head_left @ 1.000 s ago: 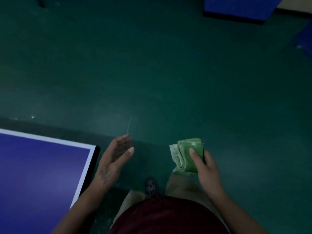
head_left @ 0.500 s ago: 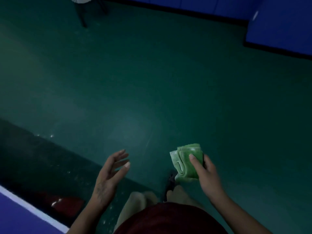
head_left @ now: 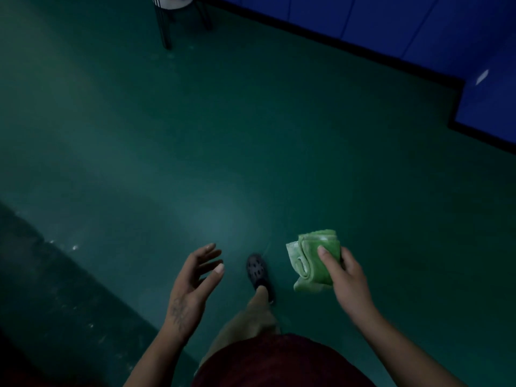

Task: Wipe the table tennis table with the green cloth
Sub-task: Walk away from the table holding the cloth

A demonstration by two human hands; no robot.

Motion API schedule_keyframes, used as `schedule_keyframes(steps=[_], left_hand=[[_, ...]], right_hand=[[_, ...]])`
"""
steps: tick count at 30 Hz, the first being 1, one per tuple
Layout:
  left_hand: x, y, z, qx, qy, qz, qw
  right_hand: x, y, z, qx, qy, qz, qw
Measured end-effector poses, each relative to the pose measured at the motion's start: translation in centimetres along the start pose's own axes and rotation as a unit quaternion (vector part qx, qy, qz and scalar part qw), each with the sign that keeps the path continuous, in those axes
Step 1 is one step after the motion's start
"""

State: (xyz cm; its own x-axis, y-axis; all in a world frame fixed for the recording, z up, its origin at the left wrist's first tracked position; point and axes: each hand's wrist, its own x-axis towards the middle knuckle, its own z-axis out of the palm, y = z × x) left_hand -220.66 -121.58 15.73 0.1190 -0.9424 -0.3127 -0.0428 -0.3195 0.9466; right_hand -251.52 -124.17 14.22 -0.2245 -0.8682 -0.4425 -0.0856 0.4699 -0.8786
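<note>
**Cloth in hand, table out of view**

The right hand (head_left: 346, 275) gripped the cloth (head_left: 312, 261), which was folded into a thick wad. The thumb was pressed across its front and the fingers were curled behind it. The cloth was held in the air in front of the body, above the floor (head_left: 223, 135) and just right of the forward shoe (head_left: 257, 270). It touched no surface.

The left hand (head_left: 192, 283) held nothing. Its fingers were spread and nearly straight, and the palm was turned inward toward the cloth.

No part of the table showed. The view took in only the floor, a darker band at the lower left, the legs of a stool (head_left: 170, 12) at the top and blue panels (head_left: 418, 26) along the far edge.

The step in hand looked like carrying the cloth on foot, not wiping. How much of the table was already clean could not be told.

The next move would call for turning until the table came into view and stepping up to its edge. The cloth would then need to go down flat on the top, perhaps opened by one fold for wider contact. Wiping would need palm pressure and overlapping strokes, with the free left hand able to brace on the rim.
</note>
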Motion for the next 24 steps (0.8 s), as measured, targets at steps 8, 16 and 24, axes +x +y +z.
schedule_keyframes(steps=[8, 16, 24], left_hand=[[21.6, 8.6, 1.0, -0.003, -0.019, -0.007, 1.0], [41.2, 15.6, 3.8, 0.002, -0.003, -0.003, 1.0], [60.5, 22.8, 7.4, -0.012, 0.091, -0.013, 0.996]], right_hand=[[17.6, -12.2, 3.5, 0.002, 0.032, 0.007, 0.999], [37.1, -21.5, 7.3, 0.041, 0.041, 0.027, 0.998], [59.9, -33.5, 10.1, 0.009, -0.009, 0.025, 1.0]])
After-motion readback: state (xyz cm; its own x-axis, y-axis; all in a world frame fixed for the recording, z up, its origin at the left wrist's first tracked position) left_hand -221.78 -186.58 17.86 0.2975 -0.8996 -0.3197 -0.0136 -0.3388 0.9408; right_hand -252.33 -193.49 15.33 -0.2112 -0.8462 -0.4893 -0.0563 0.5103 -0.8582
